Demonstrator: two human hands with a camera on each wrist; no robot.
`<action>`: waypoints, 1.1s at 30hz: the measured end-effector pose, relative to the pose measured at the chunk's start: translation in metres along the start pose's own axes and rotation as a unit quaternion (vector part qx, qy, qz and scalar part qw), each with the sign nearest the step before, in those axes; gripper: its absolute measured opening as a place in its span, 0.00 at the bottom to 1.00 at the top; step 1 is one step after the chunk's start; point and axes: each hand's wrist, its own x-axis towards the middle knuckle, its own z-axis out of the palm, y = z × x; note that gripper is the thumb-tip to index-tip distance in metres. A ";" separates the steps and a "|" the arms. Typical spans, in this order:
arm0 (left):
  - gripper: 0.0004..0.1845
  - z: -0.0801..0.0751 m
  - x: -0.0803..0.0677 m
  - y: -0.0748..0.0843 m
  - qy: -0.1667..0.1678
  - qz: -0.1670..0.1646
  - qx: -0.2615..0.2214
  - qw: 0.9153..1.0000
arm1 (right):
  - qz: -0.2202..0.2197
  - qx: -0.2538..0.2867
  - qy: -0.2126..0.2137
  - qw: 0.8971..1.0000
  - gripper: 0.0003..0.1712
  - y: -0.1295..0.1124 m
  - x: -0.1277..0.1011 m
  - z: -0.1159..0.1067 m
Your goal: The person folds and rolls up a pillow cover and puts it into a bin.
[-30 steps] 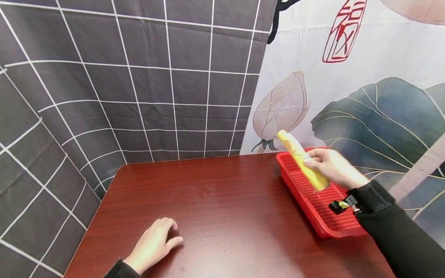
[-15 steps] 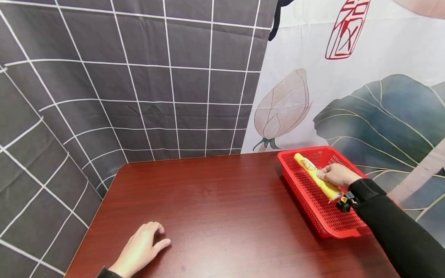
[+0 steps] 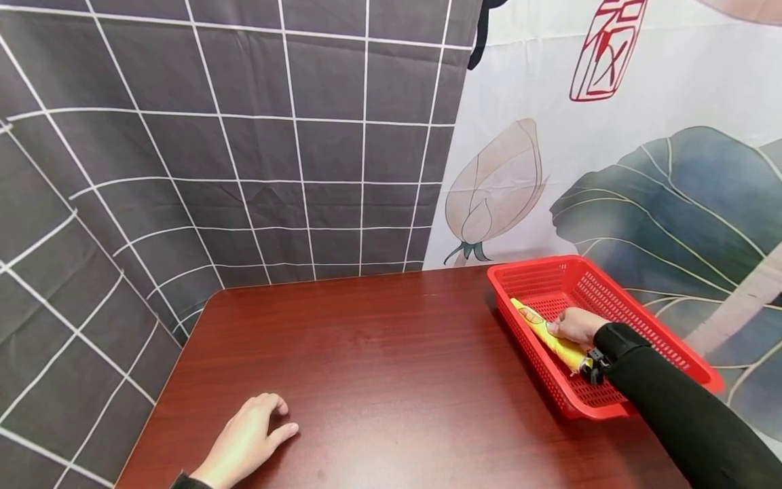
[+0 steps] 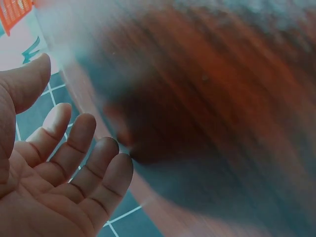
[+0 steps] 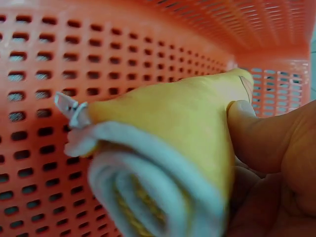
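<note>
A rolled yellow cloth [image 3: 552, 339] lies lengthwise inside the red basket [image 3: 666, 333], along its left wall. My right hand [image 3: 574, 324] grips the roll near its middle, thumb on top. Seen from the right wrist, the rolled end of the cloth [image 5: 163, 148] shows pale layers in a spiral, with a small white tag [image 5: 69, 106] at its edge; the thumb presses its side. My left hand [image 3: 247, 438] is at the front left of the table, fingers loosely bent and holding nothing. In the left wrist view its palm and fingers [image 4: 74, 163] are bare.
The reddish-brown wooden table [image 3: 366, 353] stretches between the left hand and the basket. Behind it hangs a dark grey cloth with white grid lines [image 3: 330, 156], and to the right a white cloth with a lotus print [image 3: 495, 190].
My right hand has lowered the rolled cloth from above the basket down into it, against the left wall. The left hand has drawn back slightly toward the lower left.
</note>
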 end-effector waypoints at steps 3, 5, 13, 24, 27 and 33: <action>0.15 0.001 0.000 -0.001 0.009 0.005 0.001 1.000 | 0.009 0.015 -0.003 1.000 0.16 0.003 0.000 0.006; 0.15 0.001 -0.001 -0.002 0.014 0.008 0.003 1.000 | 0.021 0.028 -0.012 0.999 0.17 0.004 0.000 0.009; 0.16 0.002 -0.002 -0.003 0.032 0.011 0.004 0.999 | 0.023 0.011 -0.018 1.000 0.16 0.002 -0.005 0.008; 0.16 0.000 -0.003 -0.002 0.033 0.010 0.000 0.999 | 0.023 0.067 -0.012 0.997 0.13 -0.004 -0.005 0.011; 0.16 0.000 -0.003 -0.002 0.031 0.010 -0.001 0.999 | 0.021 0.083 -0.038 0.996 0.13 -0.003 -0.004 0.015; 0.15 -0.001 -0.004 -0.003 0.032 0.014 0.000 0.999 | 0.018 0.104 -0.064 0.992 0.14 -0.002 -0.005 0.015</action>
